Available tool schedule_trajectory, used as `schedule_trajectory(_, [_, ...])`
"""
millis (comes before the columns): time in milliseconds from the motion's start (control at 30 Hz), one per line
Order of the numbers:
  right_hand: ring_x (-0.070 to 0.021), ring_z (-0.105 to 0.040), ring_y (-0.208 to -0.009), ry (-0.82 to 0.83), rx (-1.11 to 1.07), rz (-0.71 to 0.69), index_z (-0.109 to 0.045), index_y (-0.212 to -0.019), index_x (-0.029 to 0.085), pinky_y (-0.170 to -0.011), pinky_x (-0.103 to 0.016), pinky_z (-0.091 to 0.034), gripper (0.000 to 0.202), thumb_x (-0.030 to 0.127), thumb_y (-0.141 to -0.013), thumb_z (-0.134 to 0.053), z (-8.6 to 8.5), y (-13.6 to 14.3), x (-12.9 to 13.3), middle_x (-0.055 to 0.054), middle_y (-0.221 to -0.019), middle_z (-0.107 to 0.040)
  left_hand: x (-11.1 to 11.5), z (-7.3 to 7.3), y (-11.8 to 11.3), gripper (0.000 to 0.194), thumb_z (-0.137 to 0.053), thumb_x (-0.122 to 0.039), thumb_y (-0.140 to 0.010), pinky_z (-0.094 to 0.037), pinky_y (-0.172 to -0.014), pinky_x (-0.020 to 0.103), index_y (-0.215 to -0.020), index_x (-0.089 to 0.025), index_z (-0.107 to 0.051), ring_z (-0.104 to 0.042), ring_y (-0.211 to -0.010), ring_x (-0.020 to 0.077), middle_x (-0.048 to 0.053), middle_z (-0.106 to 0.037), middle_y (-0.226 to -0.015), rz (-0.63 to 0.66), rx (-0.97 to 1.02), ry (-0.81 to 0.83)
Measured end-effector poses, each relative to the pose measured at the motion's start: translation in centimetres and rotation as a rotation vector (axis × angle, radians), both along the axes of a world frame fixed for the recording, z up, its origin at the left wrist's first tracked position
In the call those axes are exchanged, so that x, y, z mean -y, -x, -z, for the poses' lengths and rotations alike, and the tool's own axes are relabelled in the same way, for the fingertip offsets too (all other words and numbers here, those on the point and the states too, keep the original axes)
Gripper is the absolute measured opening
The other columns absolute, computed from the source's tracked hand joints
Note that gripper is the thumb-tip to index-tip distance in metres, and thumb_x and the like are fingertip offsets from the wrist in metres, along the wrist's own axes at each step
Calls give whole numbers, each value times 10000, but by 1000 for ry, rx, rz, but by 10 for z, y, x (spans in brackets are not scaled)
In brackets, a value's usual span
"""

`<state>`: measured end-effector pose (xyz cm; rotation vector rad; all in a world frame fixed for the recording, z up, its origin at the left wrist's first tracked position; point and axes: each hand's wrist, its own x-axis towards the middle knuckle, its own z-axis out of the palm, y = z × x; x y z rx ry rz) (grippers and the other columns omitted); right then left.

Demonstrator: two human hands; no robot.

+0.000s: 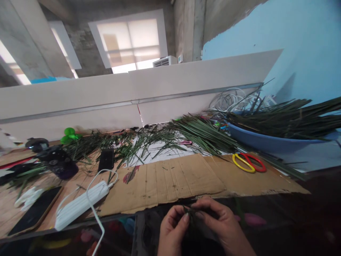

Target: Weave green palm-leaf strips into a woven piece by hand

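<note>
Close to my body, just below the table's front edge, both hands pinch a small dark green leaf strip [190, 210]. My left hand [174, 227] has thumb and forefinger closed on it. From the other side, my right hand [220, 222] grips it with the fingertips. The lower part of the strip is lost against the dark background. In front of my hands lies a flat piece of brown cardboard [170, 181] with small green scraps on it. Scissors [249, 163] with yellow and red handles rest on its right part.
A blue basin [271, 138] full of long leaves stands at the right. More leaf strips [205, 133] and cut scraps [149, 142] cover the table's back. At the left are a white power strip [82, 204], a phone [36, 209], a smaller black device [106, 160] and a dark cup [60, 163].
</note>
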<state>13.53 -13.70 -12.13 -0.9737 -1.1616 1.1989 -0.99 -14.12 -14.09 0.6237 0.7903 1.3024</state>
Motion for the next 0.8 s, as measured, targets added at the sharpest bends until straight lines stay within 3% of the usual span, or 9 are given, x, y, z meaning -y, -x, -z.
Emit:
schedule_trajectory(133, [-205, -632, -756, -11, -41, 6, -797, -753, 233, -698, -271, -498, 190, 413, -712, -840, -1, 0, -1, -24, -752, -688, 2, -2, -2, 348, -931, -404, -558, -406, -661, 220, -710, -155, -742, -542, -643, 112, 17, -669, -682, 40, -4, 5])
schedule_trajectory(333, [-149, -607, -656, 272, -326, -45, -748, -731, 217, -641, -231, -489, 229, 360, -640, -901, -6, 6, 3, 14, -687, -677, 4, -10, -2, 339, -919, -417, -575, -414, -695, 235, -706, -153, -749, -555, -684, 131, 24, -681, -705, 42, -84, -44])
schedule_trajectory(500, [-156, -615, -647, 332, -401, -33, -730, -716, 205, -627, -238, -500, 267, 352, -602, -922, -8, 11, 5, 4, -687, -684, 4, -11, -2, 361, -911, -449, -568, -428, -706, 254, -714, -157, -758, -578, -692, 153, 38, -694, -710, 31, -110, -40])
schedule_trajectory(667, [-162, -588, -674, 273, -286, -44, -708, -729, 203, -651, -245, -475, 271, 415, -665, -867, -8, 8, 3, 6, -693, -660, 2, -4, -6, 377, -913, -438, -566, -441, -726, 265, -752, -151, -754, -598, -726, 168, 61, -709, -760, -15, -106, -51])
schedule_trajectory(800, [-188, -562, -693, 80, 63, -51, -677, -706, 186, -649, -274, -451, 281, 450, -751, -762, -12, -1, -3, -3, -690, -609, -1, 5, -6, 400, -927, -424, -543, -436, -685, 254, -753, -152, -723, -578, -672, 150, 30, -664, -704, -45, -91, -46])
